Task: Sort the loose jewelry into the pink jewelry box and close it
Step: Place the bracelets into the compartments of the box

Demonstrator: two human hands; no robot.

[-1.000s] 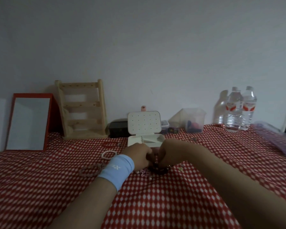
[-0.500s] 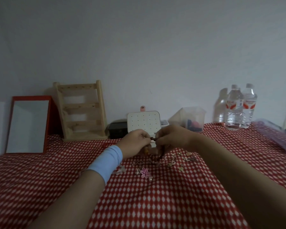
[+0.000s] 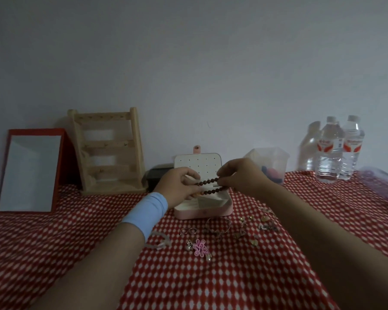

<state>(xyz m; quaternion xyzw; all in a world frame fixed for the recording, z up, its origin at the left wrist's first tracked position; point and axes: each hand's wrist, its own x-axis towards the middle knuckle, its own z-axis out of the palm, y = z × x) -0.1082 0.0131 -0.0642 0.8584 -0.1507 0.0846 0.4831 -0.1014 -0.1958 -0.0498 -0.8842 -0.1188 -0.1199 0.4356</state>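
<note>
Bracelet (image 3: 207,181): a loop of dark round beads, held as two strands between both hands. It hangs in the air just over the open box (image 3: 202,212), in front of the raised lid (image 3: 197,163).

Left hand (image 3: 177,186): fingers curled, pinching one end of the loop. Right hand (image 3: 240,177): fingertips closed on the other end.

Handling (judged):
- Light.
- The beads are hard and smooth, so a single bead is likely to slip.
- The cord is limp or elastic, I cannot tell which. Either way the loop should sag and fold once let go.
- A short drop should do no harm. A hard pull could snap the cord.
- Best hold: pinch two or three beads at opposite ends, as now. Ease the tension before lowering, so the bracelet coils into a compartment and does not spring out.
- Which compartment lies under it: cannot tell.

Not yet sorted: small pieces on the tabletop (image 3: 188,287) near the box front, among them a pink flower (image 3: 200,247) and rings (image 3: 188,231). They are tiny and look like fingertip picks.
</note>
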